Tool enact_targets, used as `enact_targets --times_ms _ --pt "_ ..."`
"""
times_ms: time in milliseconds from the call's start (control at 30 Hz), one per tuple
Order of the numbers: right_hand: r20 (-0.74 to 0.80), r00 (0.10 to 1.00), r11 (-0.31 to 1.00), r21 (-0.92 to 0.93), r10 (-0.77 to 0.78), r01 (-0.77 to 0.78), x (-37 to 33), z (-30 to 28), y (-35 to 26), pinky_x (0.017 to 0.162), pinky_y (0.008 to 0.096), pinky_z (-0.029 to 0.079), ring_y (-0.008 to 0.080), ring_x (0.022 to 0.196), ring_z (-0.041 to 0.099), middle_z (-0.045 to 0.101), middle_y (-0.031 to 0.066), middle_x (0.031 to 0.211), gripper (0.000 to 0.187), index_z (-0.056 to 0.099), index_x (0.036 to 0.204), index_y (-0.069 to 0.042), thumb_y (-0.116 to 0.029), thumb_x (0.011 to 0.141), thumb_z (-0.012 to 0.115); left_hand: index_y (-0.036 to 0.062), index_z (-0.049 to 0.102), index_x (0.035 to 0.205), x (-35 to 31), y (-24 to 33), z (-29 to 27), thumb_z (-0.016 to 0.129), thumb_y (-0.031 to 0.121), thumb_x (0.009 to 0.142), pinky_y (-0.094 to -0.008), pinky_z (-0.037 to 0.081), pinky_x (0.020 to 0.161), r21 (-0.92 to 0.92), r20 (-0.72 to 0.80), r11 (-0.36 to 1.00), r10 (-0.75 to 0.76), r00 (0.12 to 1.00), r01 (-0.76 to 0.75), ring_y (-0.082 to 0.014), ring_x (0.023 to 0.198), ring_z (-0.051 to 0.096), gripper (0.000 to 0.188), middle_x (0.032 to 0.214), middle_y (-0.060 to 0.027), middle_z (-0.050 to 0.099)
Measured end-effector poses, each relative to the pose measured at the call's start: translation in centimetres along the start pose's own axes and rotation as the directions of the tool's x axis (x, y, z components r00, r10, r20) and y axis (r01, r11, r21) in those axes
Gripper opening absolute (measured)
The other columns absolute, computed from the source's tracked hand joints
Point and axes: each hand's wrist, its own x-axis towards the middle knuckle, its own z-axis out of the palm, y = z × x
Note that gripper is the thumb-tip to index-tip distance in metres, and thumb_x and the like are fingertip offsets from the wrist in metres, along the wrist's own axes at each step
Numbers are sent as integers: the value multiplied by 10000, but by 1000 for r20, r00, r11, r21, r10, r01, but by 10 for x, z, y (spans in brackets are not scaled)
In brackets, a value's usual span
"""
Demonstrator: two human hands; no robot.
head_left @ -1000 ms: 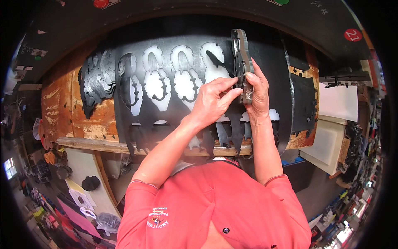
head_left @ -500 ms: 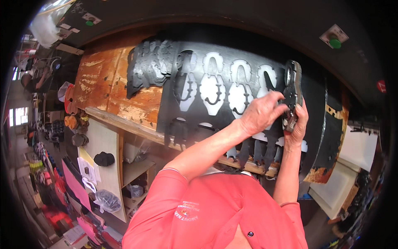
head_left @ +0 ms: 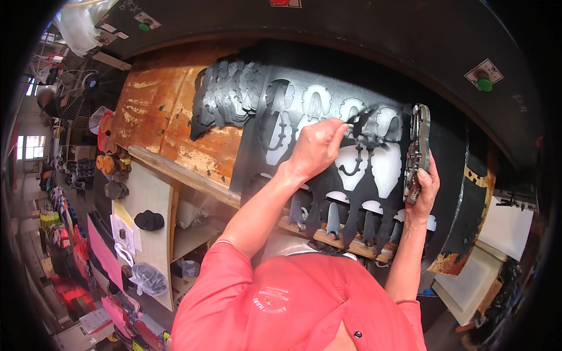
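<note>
My right hand [head_left: 427,184] grips the lower end of a metal cutting die [head_left: 418,146], a tall shoe-shaped frame standing on edge over the black sheet [head_left: 250,153]. My left hand [head_left: 319,146] is closed in a pinch, left of the die. From its fingertips a dark cut piece [head_left: 370,124] reaches to the right, smeared by motion. Rows of shoe-shaped cut-outs [head_left: 386,169] run across the sheet beneath, showing a pale surface through them. Farther left lies an overlapping pile of black cut pieces [head_left: 228,96].
A worn wooden board [head_left: 149,99] extends to the left, with a wooden rail [head_left: 181,172] along its near edge. A dark machine beam bearing a green button [head_left: 484,85] spans the far side. Shelving with a black cap [head_left: 149,220] stands at lower left.
My left hand has moved left, away from the die, with the dark cut piece in its fingers. My right hand keeps hold of the die. The whole view has shifted slightly.
</note>
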Motion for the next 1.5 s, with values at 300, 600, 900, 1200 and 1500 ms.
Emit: enact_targets --times_ms 300,600,900,1200,1500 --pt "-1 1000 1000 -2 -12 12 0 -4 4 1142 352 491 237 1254 675 667 188 1396 793 496 1543 107 -241 879 753 9 768 996 0 -117 -126 632 278 1107 -295 411 469 113 -464 866 -388 797 487 -78 487 539 322 584 -7 587" --pt "3 1000 999 -35 -19 19 -1 -7 5 1163 357 469 247 1279 660 644 185 1433 827 482 1552 117 -243 864 766 -15 739 1154 12 -119 -131 701 250 1034 -418 583 772 378 -515 726 -351 782 575 -269 738 745 293 762 -136 747" --pt "-4 1000 999 49 -17 18 -4 -6 -10 986 282 522 161 1093 684 716 140 1274 693 558 1498 100 -170 893 762 6 583 1486 8 -43 -31 783 260 981 -551 372 1221 371 27 926 62 998 -68 -466 1451 481 599 1543 -294 526" --pt "-24 948 523 -839 -316 153 -9 -31 -35 1171 400 478 317 1351 624 617 227 1479 658 694 1363 56 -165 770 873 -62 470 1571 17 -45 10 695 439 1023 -583 213 1310 539 312 818 29 950 -202 -489 1590 296 776 1662 -333 387" --pt "123 895 233 -942 -430 242 -8 -20 -22 1097 485 508 451 1257 592 595 317 1439 662 730 1304 43 -197 695 830 -84 490 1544 31 -57 8 672 335 1043 -567 239 1307 501 334 827 85 939 -254 -467 1583 328 677 1638 -306 444"
